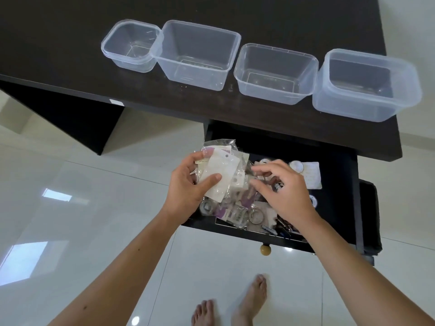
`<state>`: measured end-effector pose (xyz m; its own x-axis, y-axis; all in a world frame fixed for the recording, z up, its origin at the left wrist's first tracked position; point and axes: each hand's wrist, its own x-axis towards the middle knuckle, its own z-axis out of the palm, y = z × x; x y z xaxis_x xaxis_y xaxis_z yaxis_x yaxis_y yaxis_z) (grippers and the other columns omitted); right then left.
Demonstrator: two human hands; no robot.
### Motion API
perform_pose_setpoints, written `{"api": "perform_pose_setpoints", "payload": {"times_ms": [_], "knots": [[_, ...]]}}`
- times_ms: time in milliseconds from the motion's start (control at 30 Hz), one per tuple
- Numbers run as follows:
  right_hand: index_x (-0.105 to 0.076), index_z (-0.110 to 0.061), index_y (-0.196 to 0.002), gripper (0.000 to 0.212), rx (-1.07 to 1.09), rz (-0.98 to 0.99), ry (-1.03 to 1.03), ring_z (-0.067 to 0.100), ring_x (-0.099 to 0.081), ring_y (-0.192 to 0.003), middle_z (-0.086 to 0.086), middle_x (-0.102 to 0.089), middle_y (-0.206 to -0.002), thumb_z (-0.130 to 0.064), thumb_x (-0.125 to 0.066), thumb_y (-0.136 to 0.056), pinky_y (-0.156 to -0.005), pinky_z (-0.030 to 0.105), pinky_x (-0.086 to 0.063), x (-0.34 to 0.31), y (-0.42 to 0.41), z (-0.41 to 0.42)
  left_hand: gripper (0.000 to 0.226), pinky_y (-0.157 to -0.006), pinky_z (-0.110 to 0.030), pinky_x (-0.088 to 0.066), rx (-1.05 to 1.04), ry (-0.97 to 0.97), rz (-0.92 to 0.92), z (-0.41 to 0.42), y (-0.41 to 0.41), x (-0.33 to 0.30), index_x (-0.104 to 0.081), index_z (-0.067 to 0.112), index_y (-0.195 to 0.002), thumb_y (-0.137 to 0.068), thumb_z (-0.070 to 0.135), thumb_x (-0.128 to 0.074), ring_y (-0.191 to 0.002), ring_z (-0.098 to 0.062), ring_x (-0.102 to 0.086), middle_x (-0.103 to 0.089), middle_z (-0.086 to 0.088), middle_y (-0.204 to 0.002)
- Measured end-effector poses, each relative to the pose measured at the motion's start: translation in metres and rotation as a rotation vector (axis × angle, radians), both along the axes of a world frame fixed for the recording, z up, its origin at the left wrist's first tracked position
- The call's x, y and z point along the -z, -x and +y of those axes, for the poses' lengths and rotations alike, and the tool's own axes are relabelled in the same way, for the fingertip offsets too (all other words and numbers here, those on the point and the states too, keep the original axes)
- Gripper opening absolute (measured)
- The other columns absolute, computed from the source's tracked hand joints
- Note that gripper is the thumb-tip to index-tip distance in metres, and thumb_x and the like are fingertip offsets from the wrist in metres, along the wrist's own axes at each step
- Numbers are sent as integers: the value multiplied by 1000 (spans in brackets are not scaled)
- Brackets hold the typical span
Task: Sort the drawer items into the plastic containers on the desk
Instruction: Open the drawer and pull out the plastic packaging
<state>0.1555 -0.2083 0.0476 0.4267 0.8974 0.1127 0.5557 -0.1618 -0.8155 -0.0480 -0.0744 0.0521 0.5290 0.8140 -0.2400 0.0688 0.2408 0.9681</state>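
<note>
A dark drawer (334, 175) is pulled open under the desk, filled with small packets, metal rings and white bits. My left hand (188, 184) grips a bunch of clear plastic packets and white cards (223, 170) above the drawer's left side. My right hand (282, 189) hovers over the drawer's middle with its fingers curled toward the packets; whether it pinches anything I cannot tell. Several clear plastic containers stand empty in a row on the desk: a small square one (129, 45), a large one (200, 55), a medium one (275, 71) and a large one at the right (367, 85).
The dark desk (70, 31) has its front edge just above the drawer. A round wooden knob (265, 250) sticks out from the drawer front. Glossy white floor tiles (82, 208) lie below, with bare feet (235, 302) near the bottom.
</note>
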Motion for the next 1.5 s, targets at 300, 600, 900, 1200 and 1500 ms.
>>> {"api": "perform_pose_setpoints", "payload": {"times_ms": [300, 600, 900, 1200, 1500], "knots": [[-70, -19, -133, 60, 103, -109, 331, 12, -63, -111, -6, -61, -119, -46, -88, -83, -101, 37, -56, 30, -23, -10, 72, -76, -38, -67, 9, -88, -95, -2, 1, 3, -54, 42, -141, -91, -7, -76, -106, -28, -76, -74, -7, -125], [-62, -17, -136, 69, 135, -180, 464, 18, -63, -116, 1, -63, -126, -45, -91, -79, -100, 41, -56, 34, -15, 2, 40, -72, -18, -61, 32, -102, -3, -3, 1, 4, -69, 20, -127, -93, -1, -76, -100, -9, -77, -74, 9, -121], [-80, -23, -96, 16, 231, 128, 371, 5, -56, -66, -10, -68, -77, -12, -85, -86, -63, 12, -48, 27, -16, -2, 40, -77, -18, -60, 42, -101, -3, -2, 2, 6, -67, 17, -128, -94, -3, -75, -101, -8, -75, -76, 12, -114], [-75, -25, -93, 15, 295, 357, 288, 4, -71, -87, -8, -77, -94, -11, -78, -93, -80, 19, -55, 12, -22, -22, 38, -68, -13, -57, 83, -211, 84, -5, 2, 9, -65, 14, -131, -97, -1, -72, -86, -1, -74, -75, 29, -107], [-78, -11, -106, 11, 336, 695, 36, 26, -74, -78, 3, -75, -85, -8, -70, -100, -77, 39, -65, -25, -27, -25, 39, -70, -24, -61, 67, -212, 139, -5, 1, 10, -67, 26, -131, -97, 7, -75, -83, -14, -72, -76, 22, -110]]}}
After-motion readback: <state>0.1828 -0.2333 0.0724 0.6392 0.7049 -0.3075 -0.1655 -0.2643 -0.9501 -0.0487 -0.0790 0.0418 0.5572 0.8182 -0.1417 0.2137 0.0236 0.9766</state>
